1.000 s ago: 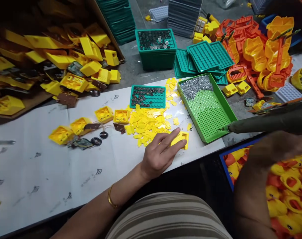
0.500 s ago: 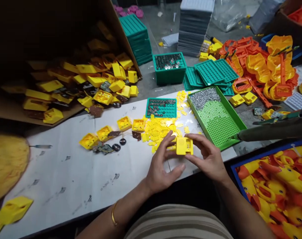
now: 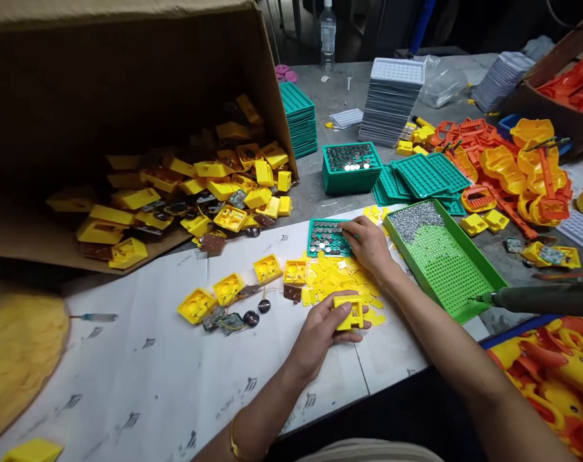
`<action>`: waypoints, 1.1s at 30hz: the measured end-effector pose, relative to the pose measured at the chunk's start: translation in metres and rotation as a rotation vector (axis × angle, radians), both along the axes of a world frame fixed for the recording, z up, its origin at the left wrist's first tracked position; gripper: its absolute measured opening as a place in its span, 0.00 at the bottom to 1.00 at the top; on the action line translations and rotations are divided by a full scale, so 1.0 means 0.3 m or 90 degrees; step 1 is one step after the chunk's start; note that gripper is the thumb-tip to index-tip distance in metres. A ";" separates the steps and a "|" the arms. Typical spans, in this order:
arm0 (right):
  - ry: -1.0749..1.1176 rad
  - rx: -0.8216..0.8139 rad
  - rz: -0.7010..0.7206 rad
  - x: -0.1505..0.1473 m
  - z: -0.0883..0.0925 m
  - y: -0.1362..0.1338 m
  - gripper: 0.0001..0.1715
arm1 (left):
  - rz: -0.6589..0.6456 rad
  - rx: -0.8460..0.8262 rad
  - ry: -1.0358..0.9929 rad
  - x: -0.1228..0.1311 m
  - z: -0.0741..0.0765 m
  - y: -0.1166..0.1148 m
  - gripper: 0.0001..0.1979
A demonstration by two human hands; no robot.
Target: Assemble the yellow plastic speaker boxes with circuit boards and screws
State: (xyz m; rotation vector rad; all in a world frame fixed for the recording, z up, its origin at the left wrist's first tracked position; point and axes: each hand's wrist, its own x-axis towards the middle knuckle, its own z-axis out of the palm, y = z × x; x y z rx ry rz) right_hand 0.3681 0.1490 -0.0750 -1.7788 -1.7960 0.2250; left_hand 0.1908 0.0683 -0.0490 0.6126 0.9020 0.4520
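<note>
My left hand [image 3: 322, 330] is closed around a small yellow plastic case [image 3: 347, 313], with an open slot in its side facing me. My right hand [image 3: 371, 244] reaches over the right part of a flat teal tray [image 3: 312, 239] holding rows of small round metal button cells [image 3: 326, 244]. Thumb and index finger are pinched together at the cells; whatever lies between them is hidden. Just below the tray spreads a pile of flat yellow plastic pieces [image 3: 334, 279]. To the left stand several open yellow cases [image 3: 228, 289] with wired speakers [image 3: 251, 319] and circuit boards.
A green tray of small screws [image 3: 457, 282] lies at right, with a dark screwdriver [image 3: 541, 298] above its near corner. A large cardboard box of yellow cases [image 3: 276, 83] stands at left. Behind are a deep teal box of cells [image 3: 351, 179] and stacked teal trays [image 3: 298, 128].
My right hand has left the yellow case and moved forward to the cell tray. My left hand now holds the case alone. The view has tilted up.
</note>
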 end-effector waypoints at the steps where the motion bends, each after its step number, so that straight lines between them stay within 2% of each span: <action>1: -0.017 -0.012 0.006 -0.009 -0.008 0.016 0.14 | 0.002 0.000 -0.002 -0.005 0.000 0.002 0.18; 9: -0.104 -0.095 0.006 -0.025 -0.010 0.025 0.13 | 0.015 -0.015 -0.016 -0.017 -0.003 0.014 0.18; 13: -0.101 -0.117 -0.002 -0.011 -0.006 0.030 0.11 | 0.058 -0.013 -0.017 -0.025 0.004 0.030 0.18; 21: -0.054 -0.095 0.047 0.014 -0.027 0.039 0.08 | 0.158 0.012 -0.007 -0.054 0.006 0.066 0.18; 30: 0.002 -0.060 0.083 0.030 -0.034 0.057 0.05 | 0.184 0.029 -0.004 -0.061 0.004 0.073 0.16; 33: 0.035 -0.038 0.072 0.024 -0.014 0.040 0.04 | 0.205 0.026 -0.003 -0.060 0.003 0.075 0.16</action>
